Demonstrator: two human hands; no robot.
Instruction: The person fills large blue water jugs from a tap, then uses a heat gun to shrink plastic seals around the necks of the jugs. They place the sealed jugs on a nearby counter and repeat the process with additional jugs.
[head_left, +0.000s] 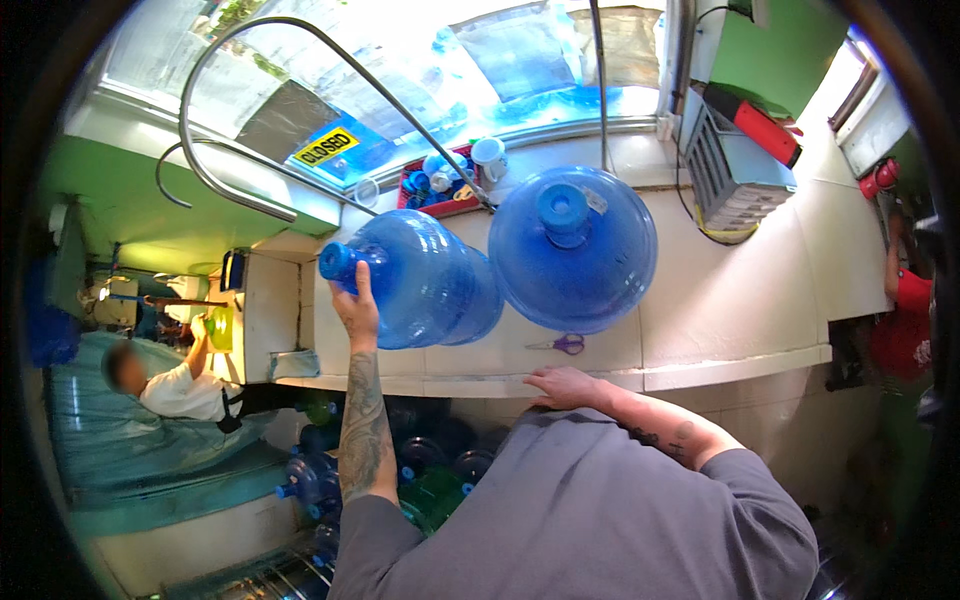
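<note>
My left hand (356, 304) grips the capped neck of a large blue plastic water jug (420, 277). That jug leans over the white tiled counter (720, 300) with its neck towards the left; whether it lies fully on its side I cannot tell. Against its base end stands a second blue water jug (574, 270), upright and capped. My right hand (566, 386) rests by the counter's front edge and holds nothing. Just beyond its fingers lie scissors with purple handles (570, 344).
Behind the jugs, a red plastic basket (450, 206) holds blue and white caps. Curved metal tubes (315, 30) rise nearby. A grey case (739, 176) stands at right. More jugs (304, 476) sit below the counter. A person (184, 390) is at far left; a red sleeve (911, 292) shows at right.
</note>
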